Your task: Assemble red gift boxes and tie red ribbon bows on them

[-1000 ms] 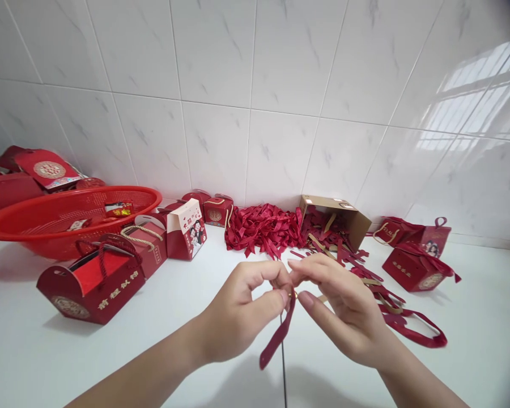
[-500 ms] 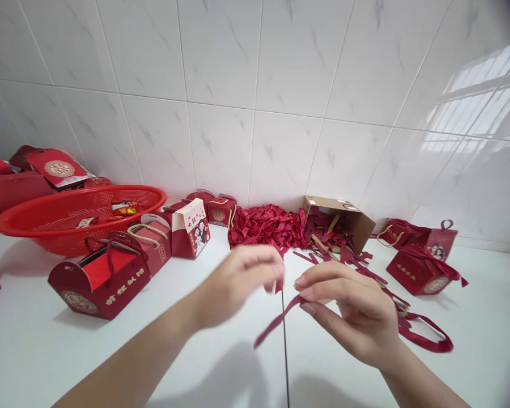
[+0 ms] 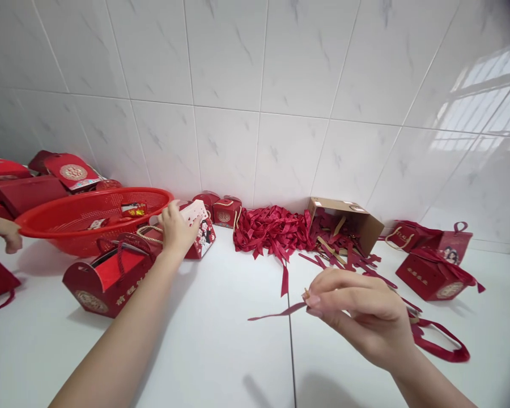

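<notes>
My left hand [image 3: 176, 226] is stretched out to a small red and pale pink gift box [image 3: 204, 233] with a cartoon couple on its side. The fingers and thumb close around its upper part, and the box stands on the table. Nearer to me, above the table, my right hand [image 3: 361, 311] pinches a thin dark red ribbon strip [image 3: 276, 315] between thumb and fingertips. Its free end points left, and a small tan bit [image 3: 306, 293] shows at the fingertips. A larger red handled gift box [image 3: 110, 277] stands beside my left forearm.
A red plastic basket [image 3: 63, 212] holds small packets. Red ribbons [image 3: 274, 229] lie heaped by the wall, beside a tipped cardboard box [image 3: 372, 229] spilling strips. More red boxes [image 3: 429, 277] stand at right. Another person's hand [image 3: 2, 229] is at the left edge.
My left hand has moved from beside the right hand, leftward and away from me, onto the cartoon box. The right hand still pinches the strip, whose free end has swung up.
</notes>
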Motion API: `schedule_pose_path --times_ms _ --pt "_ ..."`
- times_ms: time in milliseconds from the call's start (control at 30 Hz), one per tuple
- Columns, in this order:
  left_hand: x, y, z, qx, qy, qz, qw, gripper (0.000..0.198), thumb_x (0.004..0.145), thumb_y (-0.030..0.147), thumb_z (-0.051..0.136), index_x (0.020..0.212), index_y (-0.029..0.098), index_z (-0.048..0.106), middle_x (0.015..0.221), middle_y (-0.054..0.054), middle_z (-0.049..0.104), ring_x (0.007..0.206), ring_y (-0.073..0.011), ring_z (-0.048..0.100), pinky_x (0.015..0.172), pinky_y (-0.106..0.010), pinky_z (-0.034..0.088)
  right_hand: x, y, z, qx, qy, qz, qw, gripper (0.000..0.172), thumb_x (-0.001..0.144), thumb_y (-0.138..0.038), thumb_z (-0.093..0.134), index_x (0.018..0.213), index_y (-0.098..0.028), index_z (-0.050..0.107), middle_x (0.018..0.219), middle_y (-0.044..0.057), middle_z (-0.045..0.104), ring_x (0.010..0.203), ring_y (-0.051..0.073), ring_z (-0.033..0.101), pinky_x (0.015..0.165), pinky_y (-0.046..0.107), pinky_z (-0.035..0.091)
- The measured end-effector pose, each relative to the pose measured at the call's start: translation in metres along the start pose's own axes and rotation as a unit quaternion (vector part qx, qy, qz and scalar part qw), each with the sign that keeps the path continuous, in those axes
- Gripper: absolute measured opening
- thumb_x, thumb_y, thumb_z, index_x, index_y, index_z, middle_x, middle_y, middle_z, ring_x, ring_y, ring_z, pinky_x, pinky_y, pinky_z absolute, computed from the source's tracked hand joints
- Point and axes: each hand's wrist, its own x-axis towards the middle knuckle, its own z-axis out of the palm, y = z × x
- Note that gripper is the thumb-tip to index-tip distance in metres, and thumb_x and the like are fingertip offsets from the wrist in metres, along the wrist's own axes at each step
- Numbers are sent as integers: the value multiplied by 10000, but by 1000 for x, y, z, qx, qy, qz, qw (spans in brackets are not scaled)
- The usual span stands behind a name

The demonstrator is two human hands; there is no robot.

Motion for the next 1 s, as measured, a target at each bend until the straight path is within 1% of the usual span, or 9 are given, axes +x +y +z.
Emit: schedule_pose_path --times_ms 100,267,367,433,533,633,700,800,1000 --pt "-1 -10 2 -12 12 -6 1000 562 729 288 655 1204 134 398 1145 -133 516 1179 -309 413 1025 -471 278 0 0 -1 8 -16 -4 1000 319 804 -5 560 987 -234 684 792 36 673 683 149 636 582 302 560" --pt "1 4 -3 -106 -66 -71 990 542 732 158 625 1226 157 402 955 -98 652 945 -252 608 859 -396 453 2 -1 -2 22 -29 -4 999 341 795 8 576 1008 -238 677 793 26 671 712 149 632 607 309 551" --pt "-7 46 -21 -203 -74 -33 976 586 738 163 631 1269 173 385 912 -79 691 878 -215 651 841 -363 484 2 1 -3 6 -9 7 1000 324 786 -7 605 975 -254 694 812 26 673 754 158 632 657 334 555" --pt "-23 83 -41 -308 -107 3 945 672 744 195 642 1334 192 322 928 -73 700 863 -196 664 798 -331 514 1 4 -4 -40 43 42 997 252 772 -62 653 897 -271 718 1006 54 661 932 198 623 773 389 551" --pt "-59 133 -76 -432 -170 48 884 766 762 189 643 1403 199 225 880 -48 703 845 -181 670 774 -309 534 1 9 -5 -71 139 95 983 143 739 -156 718 809 -279 735 1359 41 473 1263 272 433 997 484 437" --pt "-96 162 -102 -482 -203 71 849 709 798 206 624 1395 245 243 819 -17 697 789 -176 670 730 -297 542 0 11 -3 -6 175 116 978 129 721 -179 740 799 -282 739 1304 39 533 1225 265 485 999 464 450" --pt "-113 169 -109 -503 -184 76 841 712 805 209 627 1392 284 229 832 -9 689 728 -167 659 724 -310 538 -2 10 1 37 169 120 978 147 717 -175 745 804 -293 739 1053 36 671 988 220 638 824 379 563" --pt "-124 170 -110 -540 -180 76 818 624 845 192 583 1372 296 264 836 -5 667 725 -157 640 717 -307 531 -6 6 6 38 173 116 977 186 716 -157 743 822 -310 738 790 8 696 755 180 666 681 323 572" --pt "-121 168 -105 -519 -188 127 824 93 884 198 510 927 199 593 912 -36 572 879 -141 580 778 -241 484 -5 3 8 -25 180 92 979 170 726 -165 733 796 -319 730 1067 38 633 1143 255 515 922 438 462"
